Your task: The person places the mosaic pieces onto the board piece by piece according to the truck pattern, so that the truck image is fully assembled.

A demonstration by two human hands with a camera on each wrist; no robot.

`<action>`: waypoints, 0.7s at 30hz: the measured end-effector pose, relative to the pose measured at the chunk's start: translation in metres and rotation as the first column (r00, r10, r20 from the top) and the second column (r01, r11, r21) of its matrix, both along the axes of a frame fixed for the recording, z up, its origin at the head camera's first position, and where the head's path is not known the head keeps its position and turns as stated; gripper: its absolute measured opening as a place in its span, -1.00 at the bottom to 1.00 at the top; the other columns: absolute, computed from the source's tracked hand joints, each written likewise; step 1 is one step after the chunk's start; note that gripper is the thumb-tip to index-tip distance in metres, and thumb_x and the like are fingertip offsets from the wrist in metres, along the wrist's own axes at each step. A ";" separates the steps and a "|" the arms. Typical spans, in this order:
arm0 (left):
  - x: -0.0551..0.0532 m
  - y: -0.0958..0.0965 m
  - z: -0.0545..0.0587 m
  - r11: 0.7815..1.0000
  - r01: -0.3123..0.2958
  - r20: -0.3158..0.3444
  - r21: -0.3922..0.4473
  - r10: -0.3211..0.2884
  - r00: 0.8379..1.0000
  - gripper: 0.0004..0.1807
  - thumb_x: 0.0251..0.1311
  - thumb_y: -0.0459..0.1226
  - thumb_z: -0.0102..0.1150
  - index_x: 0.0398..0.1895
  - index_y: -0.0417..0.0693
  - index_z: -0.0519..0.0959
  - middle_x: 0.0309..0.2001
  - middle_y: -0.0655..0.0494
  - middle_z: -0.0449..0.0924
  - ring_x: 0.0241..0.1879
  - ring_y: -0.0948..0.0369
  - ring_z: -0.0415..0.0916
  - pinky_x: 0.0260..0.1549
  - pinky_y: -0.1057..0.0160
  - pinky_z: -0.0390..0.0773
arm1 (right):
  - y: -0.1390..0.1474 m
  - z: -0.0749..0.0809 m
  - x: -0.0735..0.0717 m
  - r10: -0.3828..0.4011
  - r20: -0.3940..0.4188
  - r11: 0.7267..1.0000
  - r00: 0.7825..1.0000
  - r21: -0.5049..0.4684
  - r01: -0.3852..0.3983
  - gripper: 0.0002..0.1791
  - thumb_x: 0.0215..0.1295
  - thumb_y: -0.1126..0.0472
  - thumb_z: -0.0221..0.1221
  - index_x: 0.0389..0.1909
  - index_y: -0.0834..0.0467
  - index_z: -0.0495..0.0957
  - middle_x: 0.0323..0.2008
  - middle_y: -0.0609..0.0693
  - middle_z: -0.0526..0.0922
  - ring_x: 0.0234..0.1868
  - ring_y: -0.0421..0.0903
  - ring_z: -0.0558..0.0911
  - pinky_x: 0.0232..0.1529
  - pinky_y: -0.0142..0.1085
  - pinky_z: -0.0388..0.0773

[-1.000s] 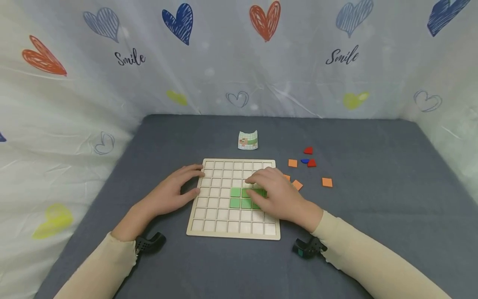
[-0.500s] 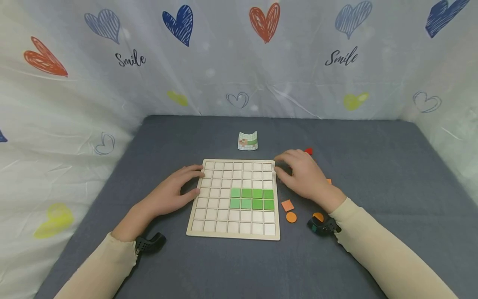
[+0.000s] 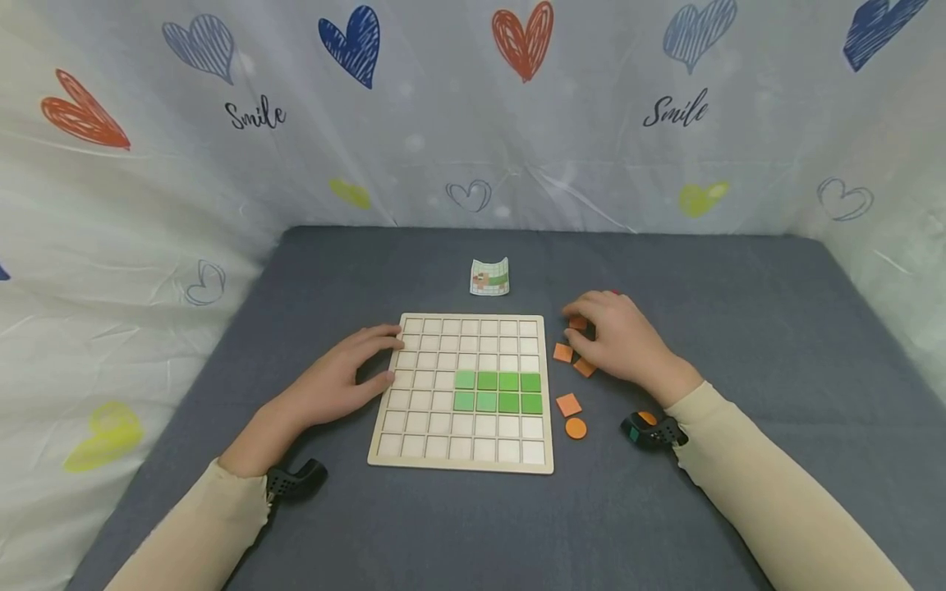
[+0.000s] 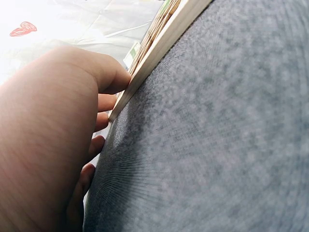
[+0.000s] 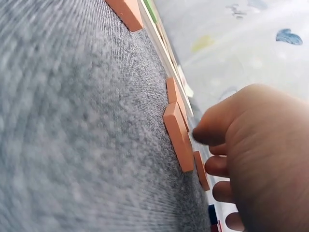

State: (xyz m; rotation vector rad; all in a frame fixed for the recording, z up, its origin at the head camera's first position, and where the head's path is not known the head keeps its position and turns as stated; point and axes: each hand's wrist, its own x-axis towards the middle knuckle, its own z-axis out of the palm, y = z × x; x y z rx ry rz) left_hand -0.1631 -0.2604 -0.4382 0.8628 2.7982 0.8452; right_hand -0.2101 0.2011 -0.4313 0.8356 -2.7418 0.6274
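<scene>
A pale wooden grid board lies on the dark cloth, with two rows of green square tiles at its right side. Against the board's left edge rests my left hand, thumb and fingertips touching the rim. My right hand hovers right of the board, fingers loosely bent. An orange square tile shows between its thumb and forefinger, not gripped; in the right wrist view, that tile lies on the cloth beside the fingers. Two orange square tiles lie near the thumb. A red piece is mostly hidden behind the knuckles.
Closer to me lie an orange square and an orange disc. Another orange disc is partly covered by the right wrist camera. A small printed card stands behind the board. A heart-patterned curtain encloses the table.
My right hand has moved from over the green tiles, rightward and away from me, to the orange tiles. Green tiles it had covered now show. The left hand stays at the board.
</scene>
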 end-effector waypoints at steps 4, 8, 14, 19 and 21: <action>0.000 0.000 -0.001 1.000 0.000 0.000 -0.004 0.000 1.000 -0.45 0.64 0.01 0.22 0.57 0.12 0.48 0.69 0.05 0.22 0.70 -0.12 0.05 0.60 -0.36 0.10 | 0.001 0.000 -0.001 -0.002 -0.010 0.999 1.000 0.047 0.002 -0.67 0.45 0.15 0.39 0.14 0.19 0.78 0.06 0.12 0.74 0.05 0.17 0.66 0.12 0.19 0.56; 0.000 0.000 -0.001 1.000 -0.003 0.000 -0.005 0.003 1.000 -0.45 0.64 0.00 0.22 0.57 0.11 0.47 0.69 0.05 0.22 0.70 -0.11 0.05 0.60 -0.36 0.11 | 0.003 -0.001 -0.002 -0.018 -0.016 0.998 1.000 0.061 0.019 -0.69 0.45 0.16 0.38 0.12 0.19 0.78 0.04 0.13 0.73 0.06 0.19 0.65 0.10 0.19 0.56; 0.000 0.000 -0.001 1.000 -0.004 0.006 -0.007 0.004 1.000 -0.44 0.64 0.01 0.22 0.58 0.11 0.47 0.69 0.05 0.21 0.70 -0.12 0.05 0.58 -0.37 0.14 | 0.005 -0.001 -0.004 -0.025 0.003 0.998 1.000 0.053 0.024 -0.71 0.46 0.18 0.34 0.10 0.21 0.79 0.02 0.14 0.77 0.04 0.19 0.67 0.12 0.19 0.54; -0.001 0.000 0.000 1.000 -0.001 0.000 -0.007 0.001 1.000 -0.44 0.64 0.01 0.22 0.59 0.10 0.46 0.69 0.05 0.21 0.70 -0.12 0.05 0.59 -0.37 0.13 | 0.006 0.000 -0.005 -0.025 0.005 0.999 1.000 0.041 0.025 -0.72 0.45 0.19 0.35 0.08 0.20 0.80 0.00 0.12 0.78 0.04 0.18 0.67 0.16 0.19 0.53; -0.001 0.000 0.000 1.000 0.001 -0.001 -0.007 -0.001 1.000 -0.44 0.64 0.00 0.22 0.59 0.11 0.46 0.69 0.05 0.21 0.70 -0.12 0.05 0.59 -0.37 0.13 | 0.005 0.000 -0.005 -0.021 0.000 0.999 1.000 0.036 0.021 -0.75 0.45 0.20 0.36 0.05 0.19 0.80 -0.03 0.11 0.79 0.02 0.17 0.67 0.14 0.17 0.53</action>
